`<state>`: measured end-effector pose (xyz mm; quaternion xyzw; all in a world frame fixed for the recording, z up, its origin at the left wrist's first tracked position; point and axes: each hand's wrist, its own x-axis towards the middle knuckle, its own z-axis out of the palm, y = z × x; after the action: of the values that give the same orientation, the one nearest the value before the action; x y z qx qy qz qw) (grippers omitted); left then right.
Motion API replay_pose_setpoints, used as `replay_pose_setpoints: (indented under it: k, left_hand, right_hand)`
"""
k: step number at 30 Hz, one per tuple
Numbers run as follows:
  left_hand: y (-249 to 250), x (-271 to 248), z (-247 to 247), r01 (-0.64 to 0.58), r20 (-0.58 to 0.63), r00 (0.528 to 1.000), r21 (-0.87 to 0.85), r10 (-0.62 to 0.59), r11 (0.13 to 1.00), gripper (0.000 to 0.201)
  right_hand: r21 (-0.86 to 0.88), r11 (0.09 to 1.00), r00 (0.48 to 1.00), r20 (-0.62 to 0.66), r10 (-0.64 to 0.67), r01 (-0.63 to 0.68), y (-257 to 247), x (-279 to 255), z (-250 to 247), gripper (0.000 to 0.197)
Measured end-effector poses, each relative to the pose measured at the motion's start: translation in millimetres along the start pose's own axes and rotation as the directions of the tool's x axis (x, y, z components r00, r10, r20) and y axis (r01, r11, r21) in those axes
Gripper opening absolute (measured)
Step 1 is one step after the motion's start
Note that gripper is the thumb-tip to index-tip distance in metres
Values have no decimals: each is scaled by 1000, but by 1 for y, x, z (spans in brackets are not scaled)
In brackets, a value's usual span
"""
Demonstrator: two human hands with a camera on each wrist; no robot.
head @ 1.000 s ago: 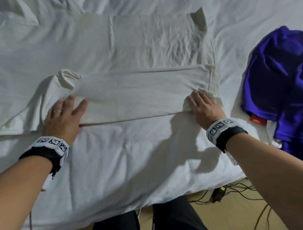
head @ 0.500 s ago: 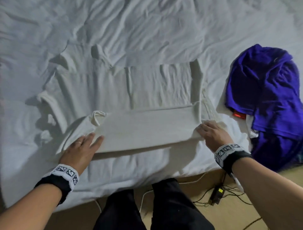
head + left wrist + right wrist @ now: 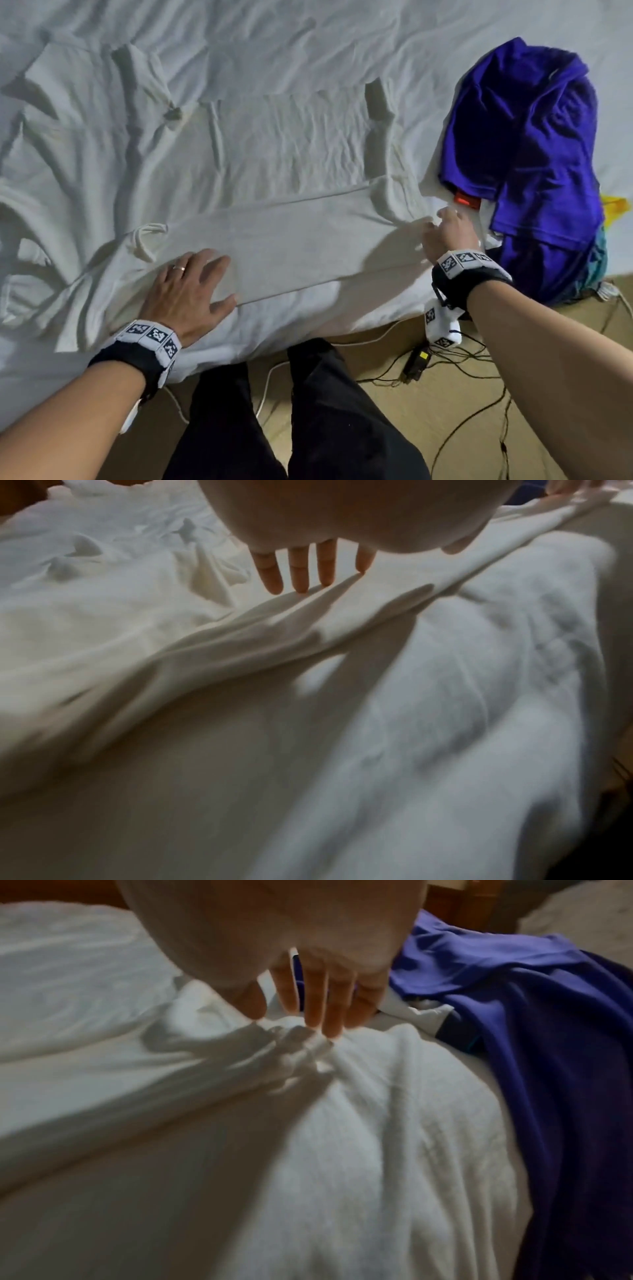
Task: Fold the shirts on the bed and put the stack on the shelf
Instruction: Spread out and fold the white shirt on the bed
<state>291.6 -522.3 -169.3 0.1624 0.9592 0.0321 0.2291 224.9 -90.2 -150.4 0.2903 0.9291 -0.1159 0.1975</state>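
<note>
head view showed the bed (image 3: 308, 41), covered in a rumpled white sheet, filling most of the frame, its near edge just in front of the person's dark trouser legs (image 3: 308, 411). spread across the sheet lay a white shirt (image 3: 274, 154), its near side folded over into a long flat band running left to right, with a loose sleeve bunched at the band's left end. a purple shirt (image 3: 520, 137) lay crumpled at the right side of the bed, just beside the white shirt, with a small red tag (image 3: 463, 199) showing at its near edge. below the bed edge, dark cables (image 3: 445, 370) trailed over the tan floor (image 3: 428, 411).

the left hand (image 3: 186, 291) lay flat on the left end of the folded band, fingers straight and spread, a ring (image 3: 178, 268) on one of them; left wrist view had the fingertips (image 3: 301, 580) touching the cloth and gripping nothing. the right hand (image 3: 447, 233) was at the band's right end, near the red tag. in right wrist view its fingers (image 3: 320, 1007) pointed down onto a gathered bunch of white cloth, with the thumb close against it, but blur made it unclear whether they pinched the cloth or only pressed on it.
</note>
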Motion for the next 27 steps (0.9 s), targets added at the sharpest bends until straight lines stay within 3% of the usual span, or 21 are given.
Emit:
replay_pose_setpoints:
  k: [3, 7, 10, 14, 18, 20, 22, 24, 27]
  left_hand:
    - [14, 25, 5, 67, 12, 998, -52, -67, 996, 81]
    - [22, 39, 18, 128, 50, 991, -62, -125, 990, 95]
    - [27, 36, 22, 125, 21, 992, -41, -124, 991, 98]
    - [27, 33, 22, 118, 57, 991, -7, -118, 993, 100]
    - [28, 33, 26, 135, 61, 989, -9, -134, 991, 102]
    - [28, 33, 27, 136, 70, 988, -5, -136, 991, 103]
    - [27, 33, 28, 140, 86, 987, -15, -138, 990, 103]
    - [27, 33, 29, 145, 82, 986, -19, -143, 989, 103]
    - [26, 33, 30, 154, 80, 985, -23, -152, 988, 103]
  right_hand:
    - [56, 987, 977, 157, 143, -153, 8, 8, -1, 31]
    - [321, 935, 981, 165, 105, -154, 28, 5, 7, 15]
    - [289, 950, 992, 77, 99, -117, 50, 2, 14, 18]
    - [81, 993, 990, 118, 78, -88, 59, -9, 20, 17]
    - [53, 995, 995, -57, -76, 79, 34, -2, 7, 25]
    - [40, 995, 996, -8, -91, 91, 15, 13, 2, 28]
    - [-25, 999, 991, 130, -32, 35, 0, 28, -2, 40]
    - [38, 999, 978, 210, -7, -1, -6, 40, -4, 38]
    - [125, 992, 979, 200, -48, 23, -8, 52, -9, 32]
